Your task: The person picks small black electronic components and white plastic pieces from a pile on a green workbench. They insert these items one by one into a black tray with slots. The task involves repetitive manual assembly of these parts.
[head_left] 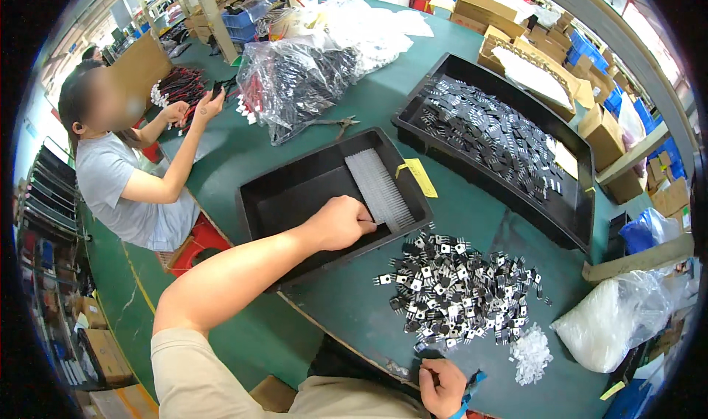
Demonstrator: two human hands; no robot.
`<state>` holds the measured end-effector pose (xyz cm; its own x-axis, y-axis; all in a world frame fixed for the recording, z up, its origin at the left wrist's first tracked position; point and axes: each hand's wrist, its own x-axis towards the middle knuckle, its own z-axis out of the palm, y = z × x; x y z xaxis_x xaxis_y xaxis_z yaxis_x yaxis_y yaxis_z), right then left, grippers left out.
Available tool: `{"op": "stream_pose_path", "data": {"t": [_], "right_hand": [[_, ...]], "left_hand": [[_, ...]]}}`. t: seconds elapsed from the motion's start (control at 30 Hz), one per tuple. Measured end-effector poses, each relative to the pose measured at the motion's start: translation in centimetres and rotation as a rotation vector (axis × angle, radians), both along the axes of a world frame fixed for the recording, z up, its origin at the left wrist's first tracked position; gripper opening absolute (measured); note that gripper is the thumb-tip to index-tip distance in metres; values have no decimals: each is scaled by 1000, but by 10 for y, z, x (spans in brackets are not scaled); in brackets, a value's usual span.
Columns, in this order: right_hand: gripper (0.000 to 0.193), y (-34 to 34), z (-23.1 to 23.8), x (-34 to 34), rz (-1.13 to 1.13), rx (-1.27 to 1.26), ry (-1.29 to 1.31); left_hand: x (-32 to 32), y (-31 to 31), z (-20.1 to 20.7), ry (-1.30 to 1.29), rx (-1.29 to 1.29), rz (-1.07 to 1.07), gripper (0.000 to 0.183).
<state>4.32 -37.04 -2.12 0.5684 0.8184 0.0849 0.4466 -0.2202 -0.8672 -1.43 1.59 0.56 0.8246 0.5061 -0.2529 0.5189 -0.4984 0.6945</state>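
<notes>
My left hand (pixel 344 223) reaches into a black plastic tray (pixel 291 183), its fingers pinched at the near end of a block of neatly lined-up translucent pieces (pixel 380 189). What lies between those fingertips is too small to make out. At the table's near edge my right hand (pixel 442 387) is curled closed, a blue band at its wrist; anything inside it is hidden. Beyond it spreads a heap of black transistors with metal tabs and legs (pixel 461 290). Beside that heap is a small pile of white translucent bits (pixel 531 354).
A larger black tray (pixel 509 205) of dark legged parts stands at the right. Pliers (pixel 341 124) and bagged cables (pixel 295 80) lie farther back. A co-worker (pixel 136 175) handles cables at the left. A clear bag of white pieces (pixel 608 327) sits at the right edge.
</notes>
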Motion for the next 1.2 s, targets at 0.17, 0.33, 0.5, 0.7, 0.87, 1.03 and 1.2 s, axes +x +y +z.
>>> {"op": "stream_pose_path", "data": {"t": [0.17,0.33,0.5,0.7,0.87,1.03,1.2], "right_hand": [[17,0,4,3,-2,-95,21],[15,9,12,12,-120,-143,-74],[24,30,23,35,-313,-91,-282],[32,65,23,51,-192,-85,-496],[25,51,15,57,-202,-23,-476],[24,20,27,53,-117,-68,-280],[20,10,36,41,-1,0,-67]], "left_hand": [[-3,-7,22,-215,78,76,24],[-19,-71,60,-444,-118,224,11],[-27,-135,35,-509,-270,-89,10],[-15,-186,-3,-436,-488,-108,10],[-15,-199,-11,-299,-599,-19,15],[-15,-212,-15,-314,-565,22,26],[-16,-222,-15,-328,-523,-145,28]]}}
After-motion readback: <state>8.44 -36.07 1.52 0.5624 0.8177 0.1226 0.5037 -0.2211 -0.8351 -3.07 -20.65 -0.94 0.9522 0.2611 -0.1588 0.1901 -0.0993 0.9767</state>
